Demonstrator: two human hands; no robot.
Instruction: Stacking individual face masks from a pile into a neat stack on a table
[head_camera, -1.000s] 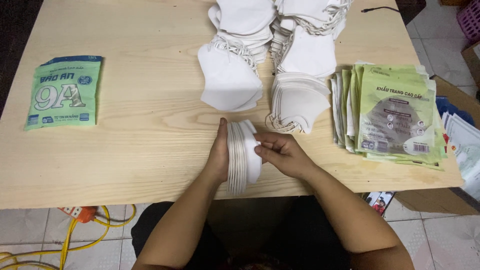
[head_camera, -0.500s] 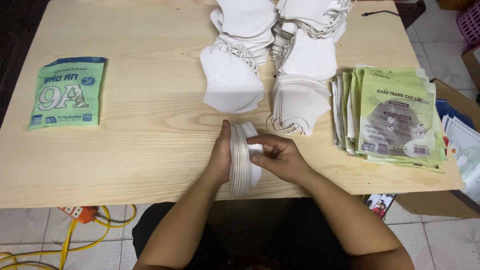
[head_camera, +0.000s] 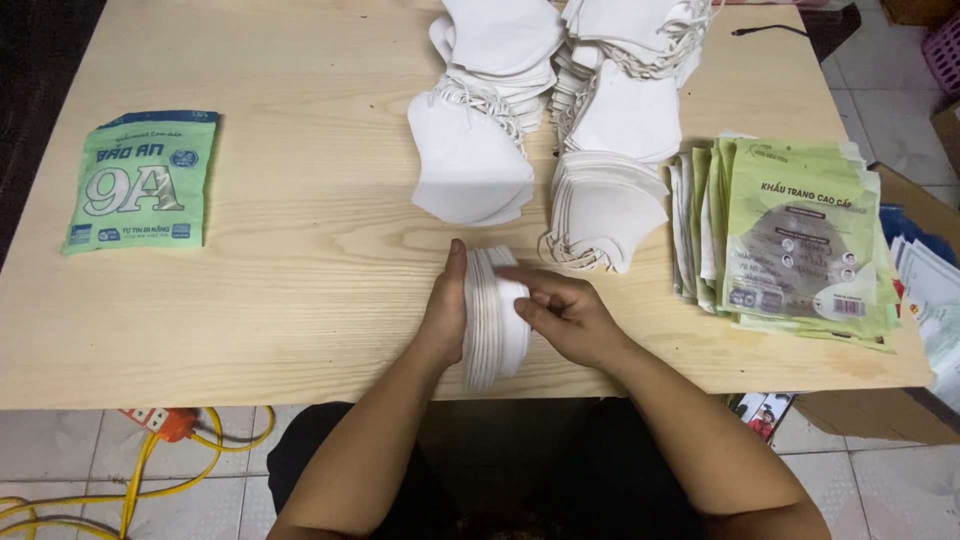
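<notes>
The white mask piles (head_camera: 560, 60) run off the top edge, so their full extent cannot be told. The left hand (head_camera: 445, 310) hides the far face of the held stack of masks (head_camera: 495, 320). Papers (head_camera: 935, 290) are cut off at the right edge.

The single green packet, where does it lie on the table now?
In the head view, the single green packet lies flat on the left part of the wooden table, alone, well apart from the left hand and the white mask piles.

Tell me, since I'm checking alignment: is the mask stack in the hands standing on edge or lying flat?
On edge: the mask stack stands upright, pressed between left hand and right hand, edges showing.
</notes>
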